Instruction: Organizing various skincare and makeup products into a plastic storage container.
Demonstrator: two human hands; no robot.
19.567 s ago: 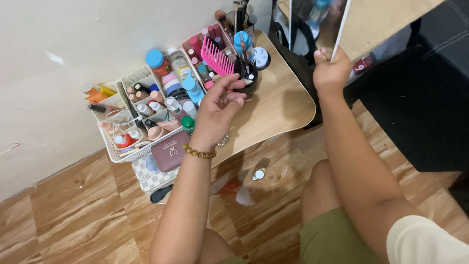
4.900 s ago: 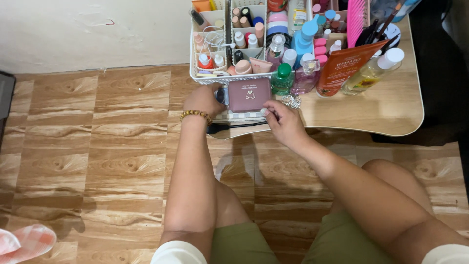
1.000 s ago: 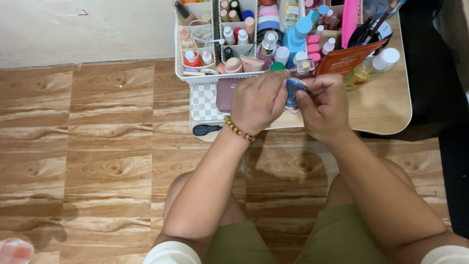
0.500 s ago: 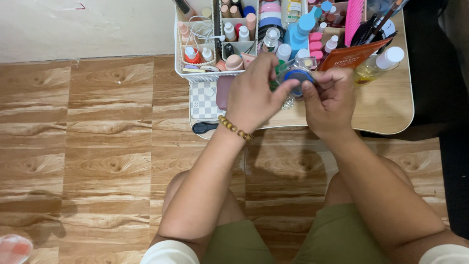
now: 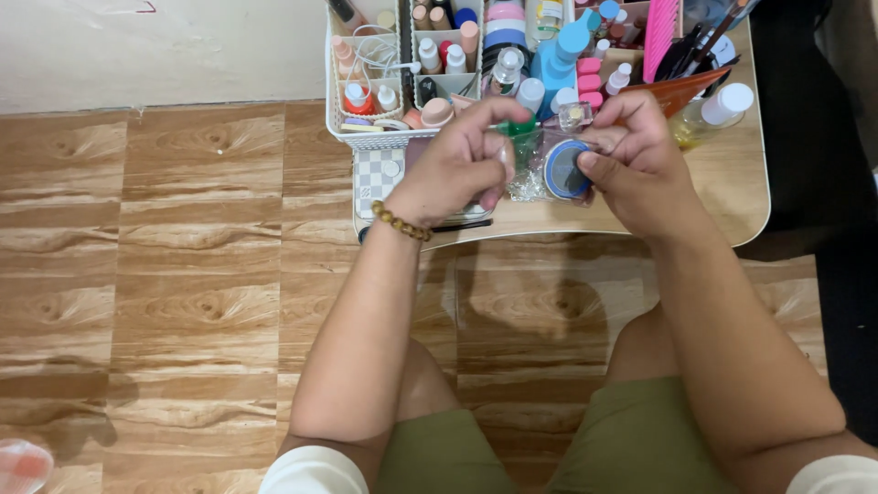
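- Two bare forearms reach forward from the knees over the wood-pattern floor point(image 5: 183, 274); one beaded bracelet point(image 5: 400, 222) circles the left wrist.
- The left hand point(image 5: 453, 165) is curled, fingers bent inward with the thumb arched over them; whether its grip pinches anything I cannot tell.
- The right hand point(image 5: 636, 160) has its grip clenched on one round blue-rimmed compact point(image 5: 565, 169), held on edge at its fingertips, just above the table point(image 5: 722, 201) and between the two hands.
- One crumpled clear wrapper point(image 5: 530, 178) lies just left of the compact.
- One checkered pouch point(image 5: 377, 174) lies under the left hand.
- Farther back stand one white organiser basket point(image 5: 366, 139) of small bottles, one pink comb point(image 5: 660, 32) and one white-capped bottle point(image 5: 722, 105).
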